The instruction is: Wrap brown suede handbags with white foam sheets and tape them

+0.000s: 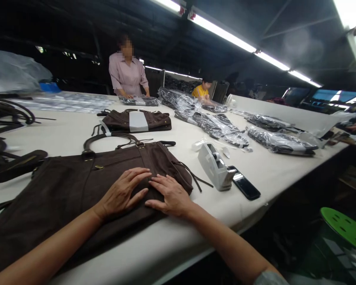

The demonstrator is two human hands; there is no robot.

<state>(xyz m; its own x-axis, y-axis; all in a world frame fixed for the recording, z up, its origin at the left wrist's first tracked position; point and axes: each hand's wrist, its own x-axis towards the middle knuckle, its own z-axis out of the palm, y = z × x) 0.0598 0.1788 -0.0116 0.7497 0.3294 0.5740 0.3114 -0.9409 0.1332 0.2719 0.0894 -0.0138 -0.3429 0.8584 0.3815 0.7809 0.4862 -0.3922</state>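
A dark brown handbag [62,190] lies flat on the white table in front of me, its looped handle pointing away. My left hand [121,192] rests on the bag with fingers stretched out. Close beside it, my right hand [169,196] lies flat on the bag's right part, fingers apart. Neither hand grips anything. Just right of the bag stands a grey tape dispenser [215,166], and a black phone [245,184] lies against its right side.
Behind the bag lies a folded brown bag [154,120] with a pale wrap. Several plastic-wrapped bags [219,128] spread over the table [273,178]. More brown bags [6,114] are at the left. Across the table stands a person [127,75]; a green stool [345,227] is at the lower right.
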